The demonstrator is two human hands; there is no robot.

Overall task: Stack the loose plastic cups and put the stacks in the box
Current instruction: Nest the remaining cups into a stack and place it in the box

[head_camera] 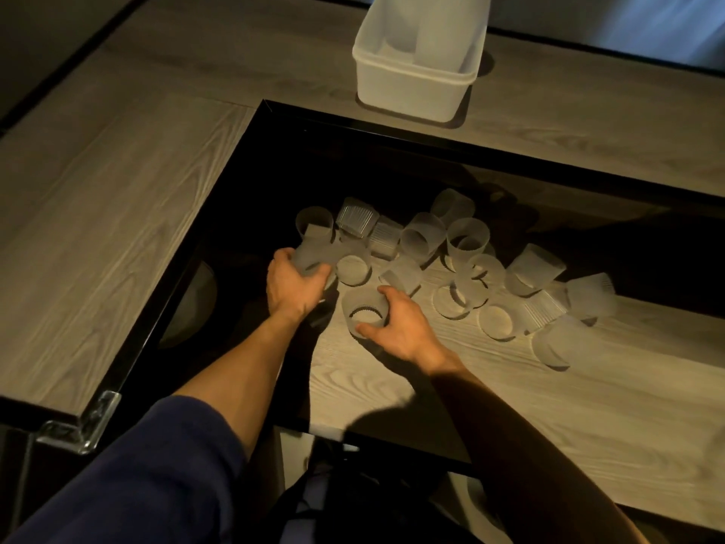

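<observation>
Frosted plastic cups mostly lie loose on the tabletop, well apart from the white box, while left hand and right hand each grip one, so stacking looks barely begun.

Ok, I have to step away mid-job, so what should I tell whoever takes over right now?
Left hand grips one frosted cup; right hand grips a second cup, mouth toward the camera. The two are not yet nested.
Many loose cups lie scattered on the glass tabletop.
The white box sits beyond, on the wood; a pale shape inside may be a stack.
Left: stack the rest and box them.
</observation>
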